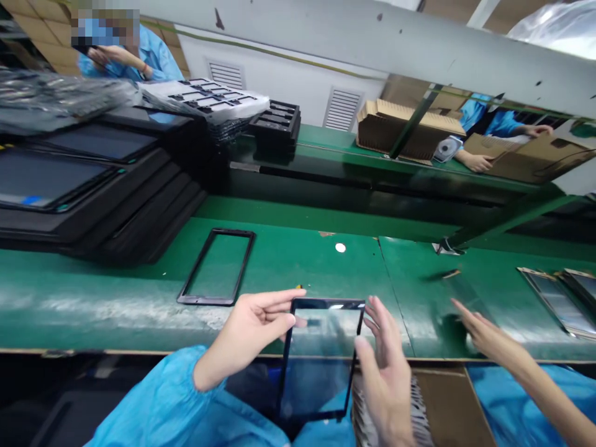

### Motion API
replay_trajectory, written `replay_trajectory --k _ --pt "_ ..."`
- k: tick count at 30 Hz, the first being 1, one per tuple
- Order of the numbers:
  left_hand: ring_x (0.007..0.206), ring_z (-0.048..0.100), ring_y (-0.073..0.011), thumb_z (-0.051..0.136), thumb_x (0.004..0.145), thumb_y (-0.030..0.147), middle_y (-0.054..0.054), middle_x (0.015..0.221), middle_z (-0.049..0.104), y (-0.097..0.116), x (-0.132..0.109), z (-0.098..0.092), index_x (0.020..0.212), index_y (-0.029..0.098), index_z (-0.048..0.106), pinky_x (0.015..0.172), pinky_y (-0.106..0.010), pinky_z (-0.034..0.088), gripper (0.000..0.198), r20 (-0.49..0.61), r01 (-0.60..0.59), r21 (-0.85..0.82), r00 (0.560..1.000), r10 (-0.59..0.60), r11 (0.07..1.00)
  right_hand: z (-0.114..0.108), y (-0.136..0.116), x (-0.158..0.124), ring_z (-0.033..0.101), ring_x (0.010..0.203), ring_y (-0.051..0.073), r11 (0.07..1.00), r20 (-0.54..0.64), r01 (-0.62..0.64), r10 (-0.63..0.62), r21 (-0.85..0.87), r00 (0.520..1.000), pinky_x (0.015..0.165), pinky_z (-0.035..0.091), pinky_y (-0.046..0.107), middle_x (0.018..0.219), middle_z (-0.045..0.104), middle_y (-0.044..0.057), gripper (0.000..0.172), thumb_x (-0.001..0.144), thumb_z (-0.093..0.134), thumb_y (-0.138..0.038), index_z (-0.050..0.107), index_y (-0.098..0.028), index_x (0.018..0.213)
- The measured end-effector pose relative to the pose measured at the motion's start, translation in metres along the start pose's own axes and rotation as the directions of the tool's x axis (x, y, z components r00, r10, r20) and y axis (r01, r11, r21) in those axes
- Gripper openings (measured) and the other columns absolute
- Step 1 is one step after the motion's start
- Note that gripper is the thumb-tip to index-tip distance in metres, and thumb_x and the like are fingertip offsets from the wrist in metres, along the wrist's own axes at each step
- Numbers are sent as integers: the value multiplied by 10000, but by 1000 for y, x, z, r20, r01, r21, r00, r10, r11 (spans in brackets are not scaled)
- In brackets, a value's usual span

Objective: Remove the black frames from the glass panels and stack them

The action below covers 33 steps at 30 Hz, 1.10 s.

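Note:
A transparent glass panel with a black border [321, 360] is held upright at the table's front edge. My left hand [254, 329] pinches its upper left corner between thumb and fingers. Along the panel's right edge, my right hand [384, 366] has its thumb on the near side and its fingers at the upper right corner. An empty black rectangular frame [216, 267] lies on the green table [288, 261], beyond my left hand. A small white round spot [340, 247] is on the tabletop behind the panel.
Stacked black trays with screens [93, 149] stand at the left. A co-worker's hand [488, 335] is at the right, near a blurred clear panel [468, 295]. More panels [554, 301] lie far right. Cardboard dividers [410, 130] are on the shelf; other people sit behind.

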State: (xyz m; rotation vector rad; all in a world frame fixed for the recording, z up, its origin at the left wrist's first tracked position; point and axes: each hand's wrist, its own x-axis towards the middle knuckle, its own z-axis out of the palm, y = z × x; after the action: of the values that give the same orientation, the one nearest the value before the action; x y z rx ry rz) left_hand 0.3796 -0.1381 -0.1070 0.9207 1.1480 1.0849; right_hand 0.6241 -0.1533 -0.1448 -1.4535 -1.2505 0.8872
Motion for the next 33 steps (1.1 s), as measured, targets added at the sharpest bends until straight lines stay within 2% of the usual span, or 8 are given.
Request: replay_trajectory --k 3,7,17,20,23,27,30,33 --pt "849 838 -242 818 824 230 -95 852 856 4 -7 0 1196 179 829 637 -173 608 375 49 -5 86 999 1 996 -10 -19 15 800 935 268 971 120 -152 131 184 984 893 634 432 1096 848 90 506 922 684 -477 673 -296 1394" --pt "785 831 -235 812 827 274 -114 809 851 7 -9 -1 1218 169 822 619 -187 605 405 60 -4 145 998 -5 989 -12 -34 23 776 643 234 970 117 -186 169 157 979 724 628 367 630 808 22 318 857 757 -481 815 -239 1056" --pt "760 825 -299 819 820 361 -130 805 846 -10 -6 -9 1180 210 845 604 -297 646 391 7 29 192 999 -31 981 -4 -36 17 772 573 233 977 16 -142 141 160 990 615 618 320 583 797 31 251 861 762 -455 841 -223 918" --pt "1104 783 -332 744 888 337 -127 1243 801 -3 -7 -4 1225 280 826 911 -392 655 352 65 -136 414 991 119 900 2 -39 16 780 577 215 982 44 -121 116 146 992 627 628 300 611 808 22 182 855 768 -394 850 -237 894" --pt "1412 585 -365 738 900 322 -53 1602 551 8 -8 7 1445 372 671 1176 -498 475 551 275 -329 653 942 192 682 12 -42 15 790 584 216 975 194 -155 123 161 973 627 647 307 705 841 29 179 780 822 -360 845 -236 906" --pt "944 803 -287 622 999 340 -61 1170 828 15 -5 14 1611 345 459 935 -413 612 633 413 -274 645 910 -25 713 9 -39 22 826 739 244 919 392 -311 200 244 898 745 670 361 868 873 75 350 807 812 -454 818 -237 1081" --pt "752 784 -191 520 1062 389 -44 1095 835 10 -5 4 1506 310 528 710 -269 606 451 302 -66 463 949 -87 884 -13 -23 30 833 876 301 908 446 -392 293 146 846 851 648 422 968 869 148 374 863 746 -555 855 -207 948" --pt "729 776 -183 540 1048 448 -103 1124 822 -1 -7 -7 1398 246 526 520 -210 507 404 129 42 298 988 -84 954 -30 -4 31 823 743 326 876 360 -459 383 151 851 751 643 433 809 858 154 399 836 762 -588 841 -198 826"
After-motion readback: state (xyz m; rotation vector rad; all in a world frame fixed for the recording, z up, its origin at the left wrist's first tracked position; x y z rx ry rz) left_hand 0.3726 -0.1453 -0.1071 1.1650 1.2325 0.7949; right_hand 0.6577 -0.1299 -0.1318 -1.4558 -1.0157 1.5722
